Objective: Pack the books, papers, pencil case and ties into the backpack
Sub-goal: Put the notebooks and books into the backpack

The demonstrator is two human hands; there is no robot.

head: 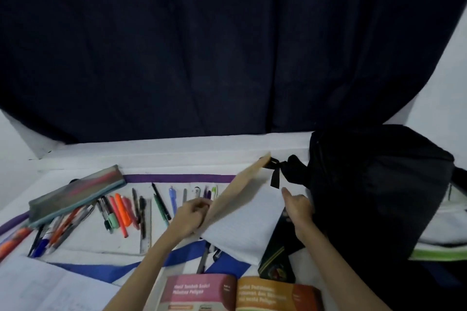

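Note:
An open notebook [246, 225] with lined white pages and a brown cover lies mid-table. My left hand [193, 216] grips its lifted brown cover. My right hand [298, 206] rests by the notebook's right edge, thumb up, fingers curled against the black backpack [379, 184]. A dark tie [278, 257] with a crest and stripes lies under the notebook's right corner. The grey pencil case [75, 194] sits at the left. Two books, pink [199, 293] and orange [275, 294], lie near me. White papers [38, 288] are at the bottom left.
Several pens, markers and a clear ruler [146, 227] are spread on the white table [177, 156] between the pencil case and the notebook. A dark curtain [202, 45] hangs behind. White fabric with a green stripe [439, 252] lies under the backpack at the right.

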